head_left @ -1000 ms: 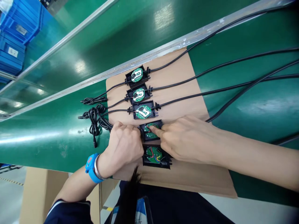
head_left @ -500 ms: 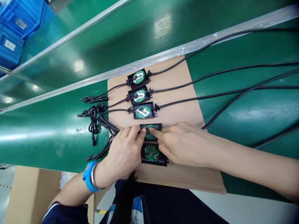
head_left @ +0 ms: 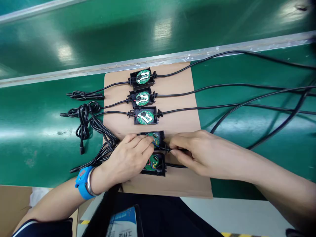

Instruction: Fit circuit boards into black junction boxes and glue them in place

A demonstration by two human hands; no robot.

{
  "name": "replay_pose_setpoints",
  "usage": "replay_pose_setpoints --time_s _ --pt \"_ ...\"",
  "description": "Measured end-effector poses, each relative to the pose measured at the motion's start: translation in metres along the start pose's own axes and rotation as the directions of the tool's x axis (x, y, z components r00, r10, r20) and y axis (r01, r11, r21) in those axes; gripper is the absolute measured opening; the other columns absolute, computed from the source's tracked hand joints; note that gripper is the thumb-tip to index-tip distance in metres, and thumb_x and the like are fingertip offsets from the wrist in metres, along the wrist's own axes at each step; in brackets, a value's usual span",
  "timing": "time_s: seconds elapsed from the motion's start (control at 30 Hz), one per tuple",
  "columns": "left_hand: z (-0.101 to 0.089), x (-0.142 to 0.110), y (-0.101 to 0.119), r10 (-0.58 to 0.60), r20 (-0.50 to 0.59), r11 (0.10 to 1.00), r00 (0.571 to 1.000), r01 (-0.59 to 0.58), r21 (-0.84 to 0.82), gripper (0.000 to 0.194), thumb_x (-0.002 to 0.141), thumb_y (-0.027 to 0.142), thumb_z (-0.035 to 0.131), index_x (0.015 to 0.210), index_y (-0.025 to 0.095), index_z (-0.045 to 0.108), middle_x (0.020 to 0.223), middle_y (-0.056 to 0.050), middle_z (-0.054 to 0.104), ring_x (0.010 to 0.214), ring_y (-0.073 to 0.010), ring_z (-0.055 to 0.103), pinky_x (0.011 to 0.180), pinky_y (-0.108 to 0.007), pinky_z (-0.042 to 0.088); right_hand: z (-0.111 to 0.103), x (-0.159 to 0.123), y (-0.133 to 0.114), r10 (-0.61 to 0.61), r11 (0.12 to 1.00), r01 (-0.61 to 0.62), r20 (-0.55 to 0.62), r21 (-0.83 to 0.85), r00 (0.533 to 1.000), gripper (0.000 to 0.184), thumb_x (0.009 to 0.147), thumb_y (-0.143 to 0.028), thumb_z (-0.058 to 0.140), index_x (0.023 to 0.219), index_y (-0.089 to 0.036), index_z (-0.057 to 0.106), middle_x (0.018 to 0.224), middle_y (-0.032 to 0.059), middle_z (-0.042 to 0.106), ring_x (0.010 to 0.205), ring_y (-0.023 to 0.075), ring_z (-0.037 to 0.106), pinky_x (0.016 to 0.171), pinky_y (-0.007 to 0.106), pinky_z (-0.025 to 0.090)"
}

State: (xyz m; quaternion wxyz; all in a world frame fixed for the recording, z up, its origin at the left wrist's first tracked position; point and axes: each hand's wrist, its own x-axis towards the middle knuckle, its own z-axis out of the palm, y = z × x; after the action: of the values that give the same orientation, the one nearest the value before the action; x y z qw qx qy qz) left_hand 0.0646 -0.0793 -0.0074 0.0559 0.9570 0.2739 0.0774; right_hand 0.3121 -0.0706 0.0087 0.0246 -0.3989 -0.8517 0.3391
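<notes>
My left hand (head_left: 134,156) is closed over the left end of a black plastic case (head_left: 161,134), its fingertips at the green circuit board (head_left: 155,137) inside. Thin coloured wires show on that board. At the case's right end, my right hand (head_left: 197,151) pinches a black cable (head_left: 168,149) near its strain relief; the thumb tip is partly hidden. Just below lies a second open case (head_left: 161,172), partly covered by my left hand, with a green board (head_left: 153,163) and coloured wires.
Three open cases (head_left: 145,116) with white-coated boards stand in a column farther up the cardboard sheet (head_left: 177,128). Bundled cables (head_left: 84,123) lie on the left of the green bench (head_left: 37,131). Long black cables (head_left: 222,106) run off right. A metal rail (head_left: 168,61) borders the back.
My right hand has moved from inside the case to its right end and now pinches the cable. My left hand stays at the case's left side. The camera view has shifted.
</notes>
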Motion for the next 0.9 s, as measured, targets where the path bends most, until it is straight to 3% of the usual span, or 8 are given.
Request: replay_pose_setpoints --time_s 0.1,0.17,0.27,0.37,0.57,0.67,0.8,0.9 --pt "0.001 -0.001 0.001 0.004 -0.017 1.000 1.000 -0.004 0.000 0.030 0.099 0.009 0.039 0.110 0.009 0.067 0.125 -0.012 0.068 0.110 -0.0216 0.063 0.095 -0.035 0.047 0.011 -0.001 0.001 -0.052 0.996 0.042 -0.127 -0.077 0.991 0.027 0.098 -0.022 0.034 0.081 -0.017 0.054 0.072 0.0039 0.060 0.058 0.0134 0.052 0.058 0.028 0.036" --pt "0.001 0.000 0.003 0.001 -0.029 1.000 1.000 0.000 0.011 0.030 0.099 0.009 0.039 0.111 0.008 0.067 0.122 -0.012 0.070 0.109 -0.0211 0.064 0.094 -0.035 0.048 0.017 0.000 0.002 0.024 0.999 -0.032 -0.183 -0.041 0.983 0.032 0.101 -0.028 0.030 0.082 -0.017 0.054 0.068 0.0030 0.058 0.055 0.0134 0.050 0.056 0.029 0.036" --pt "0.001 0.001 0.006 -0.007 -0.034 0.999 0.999 0.008 0.043 0.029 0.098 0.009 0.041 0.114 0.007 0.066 0.122 -0.013 0.070 0.109 -0.0220 0.065 0.094 -0.035 0.050 0.017 0.007 0.002 0.210 0.966 -0.199 -0.051 0.162 0.976 0.040 0.102 -0.034 0.024 0.072 -0.020 0.046 0.057 -0.0007 0.052 0.049 0.0118 0.045 0.053 0.027 0.034" --pt "0.001 0.002 0.008 -0.003 -0.023 0.998 1.000 0.004 0.057 0.028 0.097 0.009 0.043 0.114 0.005 0.065 0.122 -0.015 0.070 0.110 -0.0242 0.066 0.095 -0.037 0.050 0.008 0.015 0.001 0.273 0.924 -0.293 0.114 0.243 0.955 0.043 0.101 -0.032 0.022 0.064 -0.021 0.041 0.055 -0.0007 0.052 0.050 0.0115 0.045 0.054 0.027 0.035" --pt "0.001 0.003 0.008 -0.012 -0.018 0.999 1.000 0.013 0.033 0.031 0.098 0.007 0.041 0.123 0.008 0.059 0.121 -0.013 0.068 0.109 -0.0224 0.065 0.094 -0.036 0.049 -0.005 0.028 -0.005 0.299 0.944 -0.322 0.219 0.077 0.929 0.036 0.098 -0.016 0.029 0.066 -0.020 0.045 0.059 0.0004 0.058 0.051 0.0110 0.048 0.056 0.026 0.037" --pt "0.000 0.008 0.008 -0.008 -0.007 0.999 1.000 0.008 0.048 0.038 0.097 0.006 0.041 0.132 0.007 0.054 0.114 -0.013 0.069 0.106 -0.0217 0.065 0.092 -0.035 0.048 -0.008 0.037 -0.009 0.271 0.963 -0.258 0.280 -0.083 0.921 0.033 0.094 -0.010 0.036 0.067 -0.017 0.053 0.065 0.0039 0.063 0.055 0.0122 0.052 0.058 0.027 0.036" --pt "0.002 0.015 0.012 -0.008 0.049 0.990 0.999 0.001 0.140 0.031 0.095 0.006 0.043 0.121 0.006 0.060 0.092 -0.008 0.066 0.080 -0.0189 0.062 0.076 -0.034 0.048 -0.015 0.050 -0.014 0.236 0.954 -0.145 0.362 -0.262 0.902 0.034 0.088 -0.003 0.040 0.062 -0.015 0.059 0.063 0.0058 0.064 0.050 0.0122 0.048 0.055 0.028 0.031" --pt "0.003 0.015 0.014 0.006 0.032 0.981 0.999 -0.012 0.191 0.031 0.094 0.005 0.043 0.120 0.004 0.059 0.088 -0.008 0.064 0.078 -0.0189 0.061 0.073 -0.033 0.047 -0.013 0.046 -0.012 0.248 0.948 -0.161 0.319 -0.275 0.915 0.033 0.090 -0.007 0.042 0.062 -0.016 0.058 0.059 0.0034 0.061 0.048 0.0118 0.046 0.054 0.028 0.030"
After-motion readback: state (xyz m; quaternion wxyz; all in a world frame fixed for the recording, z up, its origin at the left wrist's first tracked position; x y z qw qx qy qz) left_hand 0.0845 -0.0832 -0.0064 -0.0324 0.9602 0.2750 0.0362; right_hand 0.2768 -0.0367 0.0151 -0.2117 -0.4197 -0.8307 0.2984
